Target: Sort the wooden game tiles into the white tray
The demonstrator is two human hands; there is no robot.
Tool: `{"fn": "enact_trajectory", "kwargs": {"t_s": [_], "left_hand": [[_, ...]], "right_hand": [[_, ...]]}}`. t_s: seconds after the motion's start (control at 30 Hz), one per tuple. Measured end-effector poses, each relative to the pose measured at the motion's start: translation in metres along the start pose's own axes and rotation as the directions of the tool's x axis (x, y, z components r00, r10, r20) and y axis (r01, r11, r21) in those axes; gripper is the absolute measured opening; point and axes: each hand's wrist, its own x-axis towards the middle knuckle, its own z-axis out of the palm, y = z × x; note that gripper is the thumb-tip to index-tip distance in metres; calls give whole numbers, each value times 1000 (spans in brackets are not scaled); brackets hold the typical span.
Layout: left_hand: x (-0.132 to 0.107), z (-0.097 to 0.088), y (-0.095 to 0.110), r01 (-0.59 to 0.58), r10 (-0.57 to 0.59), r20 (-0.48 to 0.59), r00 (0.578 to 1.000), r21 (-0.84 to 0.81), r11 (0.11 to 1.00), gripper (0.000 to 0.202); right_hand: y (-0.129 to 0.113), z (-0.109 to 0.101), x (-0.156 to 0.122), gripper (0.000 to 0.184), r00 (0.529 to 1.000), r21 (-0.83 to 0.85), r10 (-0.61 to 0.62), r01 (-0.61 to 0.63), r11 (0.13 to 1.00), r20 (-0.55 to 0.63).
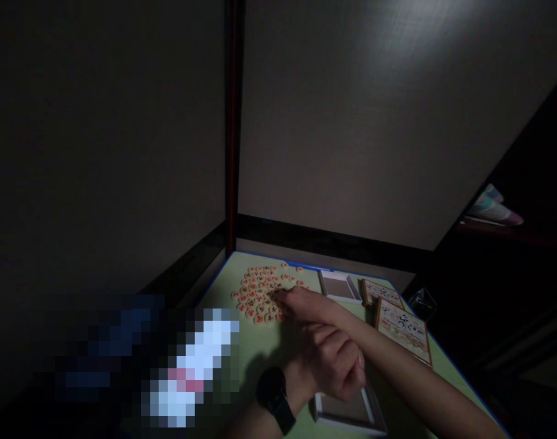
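Many round Chinese chess pieces with red or black characters lie spread in a cluster on the green table. My right hand reaches in from the right, its fingers drawn together and pointing down at a piece on the cluster's right side; the fingertips are dim. In front of it, my left hand, with a black watch on its wrist, is curled into a fist above a shallow white box tray. Whatever the fist contains is hidden.
A second shallow tray lies towards the back. Two decorated boxes or lids rest along the right edge, near a dark clear-looking container. Panels rise behind the table. A pixelated bright patch covers the left.
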Motion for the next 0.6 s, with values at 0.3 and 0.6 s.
{"fn": "enact_trajectory", "kwargs": {"t_s": [0.3,0.6], "left_hand": [[0,1,-1,-13,12,-42,999,-19,1000,21],[-1,0,0,-32,28,139,990,31,999,18]], "right_hand": [[-2,-2,-1,24,999,-43,-27,26,999,-19],[4,-9,-8,21,996,7,-23,23,1000,-83]]}}
